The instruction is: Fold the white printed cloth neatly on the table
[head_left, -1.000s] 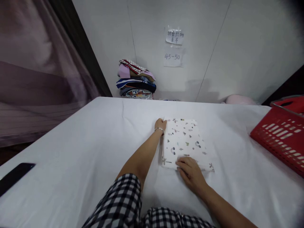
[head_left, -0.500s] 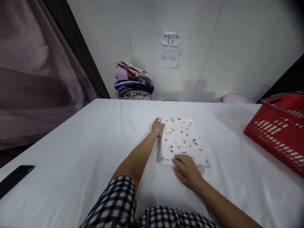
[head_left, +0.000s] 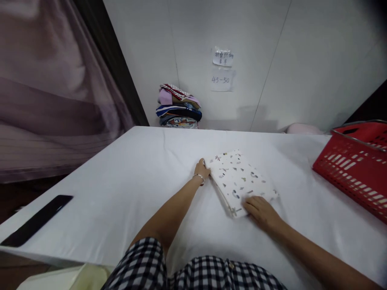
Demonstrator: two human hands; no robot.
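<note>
A folded white cloth [head_left: 242, 177] printed with small palms, rainbows and other motifs lies turned at an angle on the white-covered table [head_left: 145, 181]. At its far left corner my left hand [head_left: 202, 168], with a bracelet on the wrist, is closed on the edge. My right hand [head_left: 261, 210] is closed at the near edge, its fingertips over the fabric and slightly blurred. The thumb of that hand is hidden. Layers of the fold show along the cloth's left side.
A red plastic basket [head_left: 356, 173] stands at the right. To the left lies a flat black object [head_left: 38, 219] at the table edge. Behind the table are stacked folded fabrics [head_left: 179, 106] and paper notes [head_left: 222, 79] on the wall. A pale container [head_left: 57, 278] is below the near edge.
The folded cloth has turned, its near end swinging right and its left edge now slanted. My right hand has moved right with it, while my left hand stays at the far left corner.
</note>
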